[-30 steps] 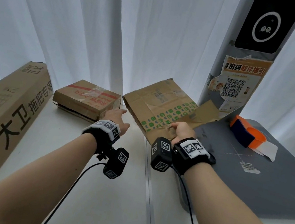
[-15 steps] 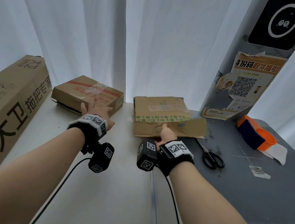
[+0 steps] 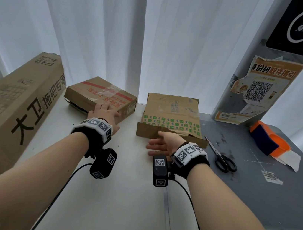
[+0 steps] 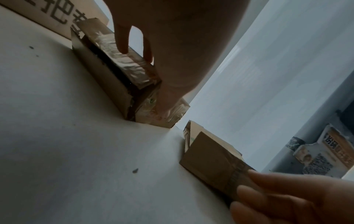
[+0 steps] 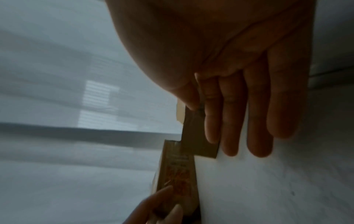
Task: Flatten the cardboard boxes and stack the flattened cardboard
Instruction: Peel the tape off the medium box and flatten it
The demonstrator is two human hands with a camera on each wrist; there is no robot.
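Left hand [image 3: 106, 113] lay spread on the taped box [image 3: 100, 96]; only the wrist view showed its thumb against the side. Right hand [image 3: 164, 145] hung loose beside the flattened cardboard [image 3: 171, 117].

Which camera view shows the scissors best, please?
The head view: the scissors lie whole on the grey mat, black handles nearest the person. Neither wrist view shows them at all.
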